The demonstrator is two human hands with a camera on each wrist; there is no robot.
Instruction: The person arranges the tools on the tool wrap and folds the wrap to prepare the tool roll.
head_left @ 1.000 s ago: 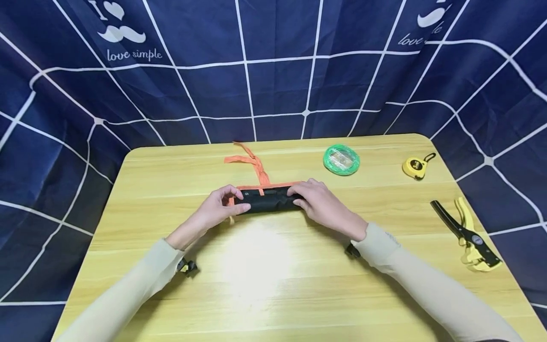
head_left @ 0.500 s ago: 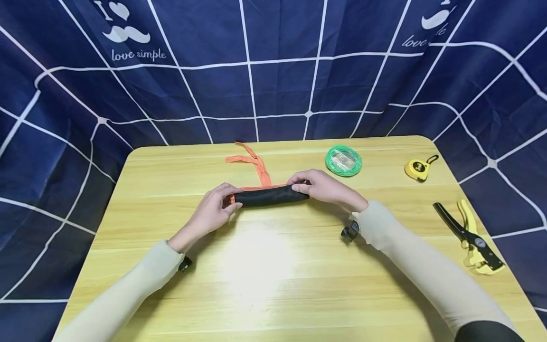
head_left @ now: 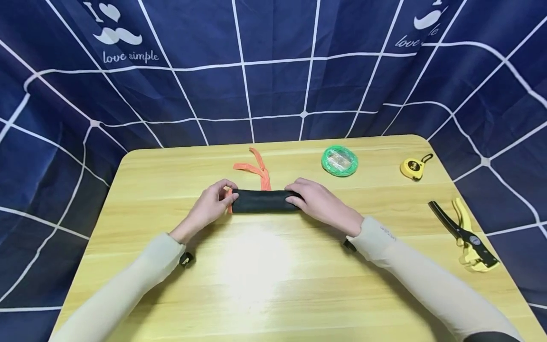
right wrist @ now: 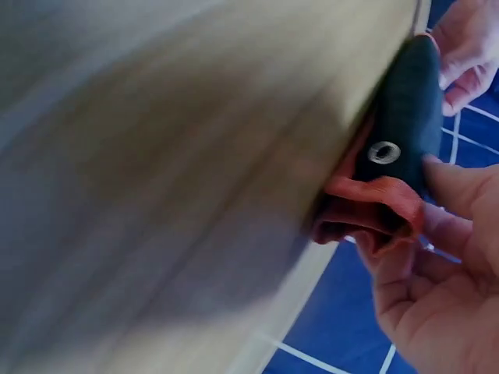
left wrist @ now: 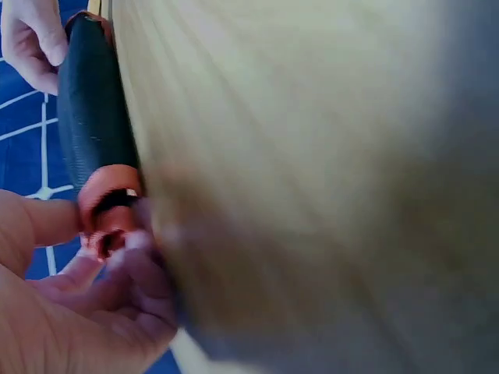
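Note:
A rolled-up black fabric tool roll (head_left: 260, 202) with orange edging lies crosswise on the wooden table in the head view. Orange tie straps (head_left: 265, 179) stretch from its far side toward the back. My left hand (head_left: 210, 203) pinches the left end between thumb and fingers. At the other end, my right hand (head_left: 320, 205) grips the roll in the same way. Orange trim (left wrist: 109, 187) circles the rolled end in the left wrist view. The right wrist view shows a metal eyelet (right wrist: 383, 152) near the loose orange-edged layers. The inside of the roll is hidden.
A coil of green wire (head_left: 339, 161) lies at the back of the table. Right of it is a yellow tape measure (head_left: 414, 167). A black-and-yellow cutter (head_left: 470, 240) rests near the right edge. Blue curtain (head_left: 273, 90) surrounds the table's back and sides.
The roll has turned, so a plain black face replaces the mesh and small mark on top. Its straps have shifted right. My right hand rose slightly, then came back down.

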